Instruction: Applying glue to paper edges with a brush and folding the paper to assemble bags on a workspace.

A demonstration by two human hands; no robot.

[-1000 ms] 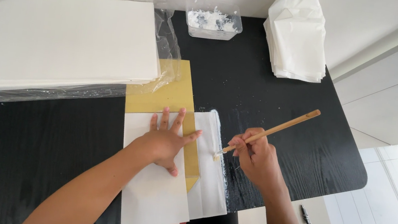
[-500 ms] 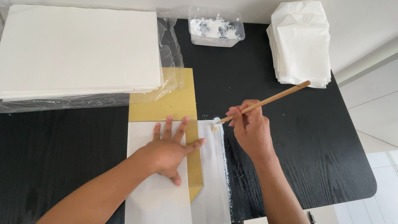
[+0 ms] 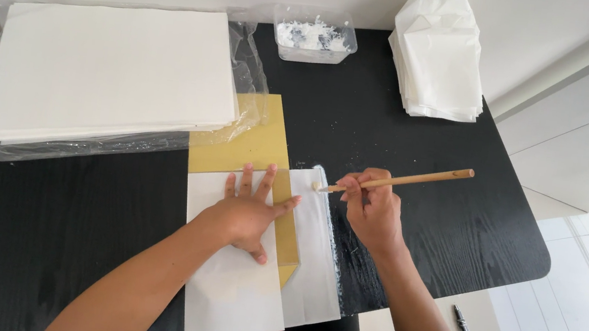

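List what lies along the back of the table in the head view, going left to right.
Stack of white sheets on clear plastic → clear tub of white paste → pile of folded white paper.

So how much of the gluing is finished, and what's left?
Looks done: a wet white streak runs down the right edge of the white sheet. In hand: the right hand holds the brush with its tip at that sheet's top edge, while the left hand presses the paper flat over the gold card. Seemingly left: the big stack of blank sheets.
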